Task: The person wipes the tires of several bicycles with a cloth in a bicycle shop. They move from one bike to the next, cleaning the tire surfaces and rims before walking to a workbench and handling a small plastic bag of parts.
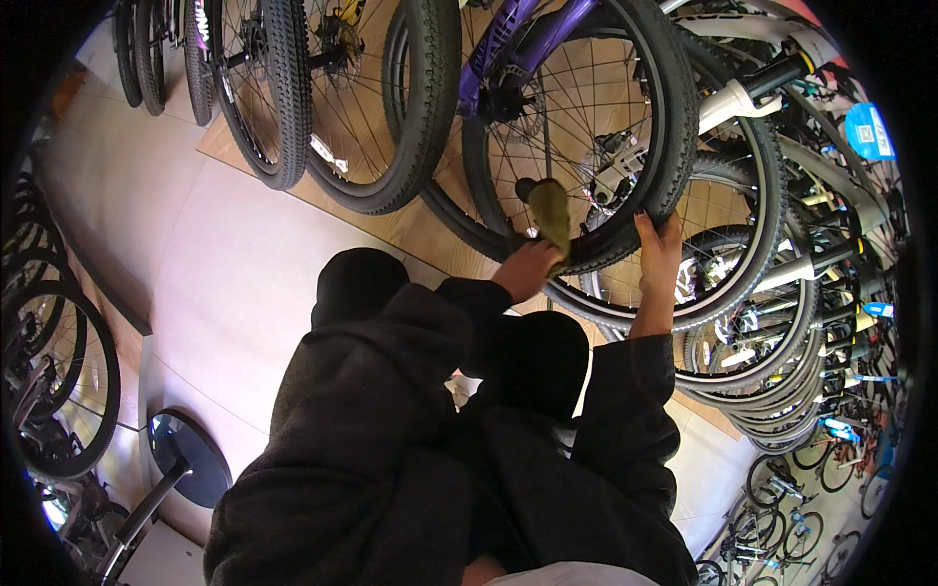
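My left hand (526, 269) holds an olive cloth (551, 212) against the lower part of a bicycle wheel with a black knobby tyre (681, 124). The cloth looks blurred, and a small dark shape shows at its upper end. Farther right along the same tyre, my right hand (659, 245) grips it, thumb on one side; some of its fingers are hidden behind the rubber. A purple suspension fork (506, 55) with dark lettering and a disc brake rotor (524, 110) stand at this wheel's upper left.
More bicycle wheels (282, 95) stand upright at the upper left, on a wood-look platform (352, 212). A dense row of bikes with silver-white forks (725, 106) runs down the right. At the lower left are a round black stool or stand base (190, 458) and other bicycles (110, 373).
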